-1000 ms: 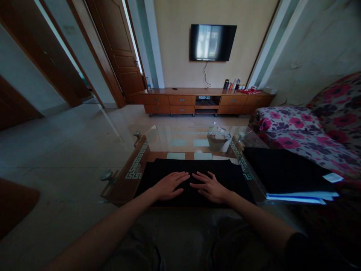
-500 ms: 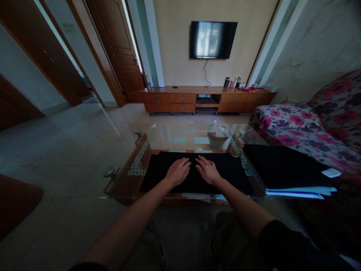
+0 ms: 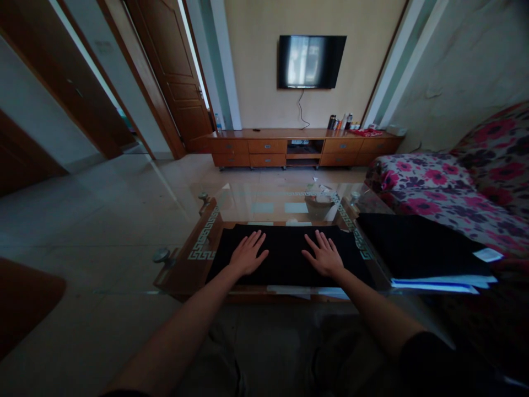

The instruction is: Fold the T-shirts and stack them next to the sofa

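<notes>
A folded black cloth (image 3: pixel 285 259) lies flat across the near part of the glass coffee table (image 3: pixel 185 278); its exact kind is too dark to make out. My left hand (image 3: pixel 248 253) rests palm down on the left half of the cloth, fingers spread. On the right half my right hand (image 3: pixel 324 253) lies palm down too, its fingers stretched out and apart. A bare stretch of black cloth shows between the two hands.
At the table's right side lies a black folded pile (image 3: pixel 421 245) with white and blue edges. Beyond it stands a flower-patterned sofa (image 3: pixel 438 201). A basket-like container (image 3: pixel 320 208) shows through the glass. A low wooden cabinet (image 3: pixel 266 146) stands by the far wall, below a television (image 3: pixel 312 62).
Both hands have slid apart over the black cloth, the left one leftward and the right one rightward. Their fingers are more spread than before.
</notes>
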Motion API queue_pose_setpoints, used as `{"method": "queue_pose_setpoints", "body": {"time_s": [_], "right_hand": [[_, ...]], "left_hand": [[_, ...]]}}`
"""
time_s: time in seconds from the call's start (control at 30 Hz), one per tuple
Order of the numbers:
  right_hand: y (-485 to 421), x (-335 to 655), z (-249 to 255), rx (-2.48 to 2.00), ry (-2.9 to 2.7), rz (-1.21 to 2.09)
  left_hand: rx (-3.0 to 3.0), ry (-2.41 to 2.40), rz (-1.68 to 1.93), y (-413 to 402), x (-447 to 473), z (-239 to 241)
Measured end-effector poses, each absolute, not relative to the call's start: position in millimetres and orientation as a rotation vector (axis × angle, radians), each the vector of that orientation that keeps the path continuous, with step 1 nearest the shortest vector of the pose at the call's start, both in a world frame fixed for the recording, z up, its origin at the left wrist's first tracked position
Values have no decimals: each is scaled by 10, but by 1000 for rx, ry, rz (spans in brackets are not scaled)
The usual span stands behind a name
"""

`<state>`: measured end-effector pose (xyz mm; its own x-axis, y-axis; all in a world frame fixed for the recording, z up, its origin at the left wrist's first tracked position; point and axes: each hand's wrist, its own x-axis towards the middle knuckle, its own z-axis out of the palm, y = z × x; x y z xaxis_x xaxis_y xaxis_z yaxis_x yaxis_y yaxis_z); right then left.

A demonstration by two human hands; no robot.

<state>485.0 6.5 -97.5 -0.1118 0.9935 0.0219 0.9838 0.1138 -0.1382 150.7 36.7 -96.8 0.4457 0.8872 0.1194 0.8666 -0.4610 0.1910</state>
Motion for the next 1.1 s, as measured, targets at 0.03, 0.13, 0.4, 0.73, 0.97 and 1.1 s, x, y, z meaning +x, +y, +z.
{"method": "queue_pose_setpoints", "body": {"time_s": [0.03,0.13,0.4,0.73,0.97,1.1], "right_hand": [[61,4967,-999,-2055,-2221,99],[46,5267,-1066,-2169,-2111,15],[28,5459,-1114,-2299,-1955,9],[9,5295,-1030,-2493,-1586,-32],[6,5276,-1042,-2505,-1577,-54],[11,5291,-1049,-2502,-1589,-72]], "left_hand": [[2578,1626,316,385,1383,-978],[2539,1794,346,439,1048,-1022],[2402,1994,298,495,836,-1110],[2038,2398,390,429,964,-937],[1906,2415,273,398,1024,-736],[1862,2423,336,434,988,-645]]}}
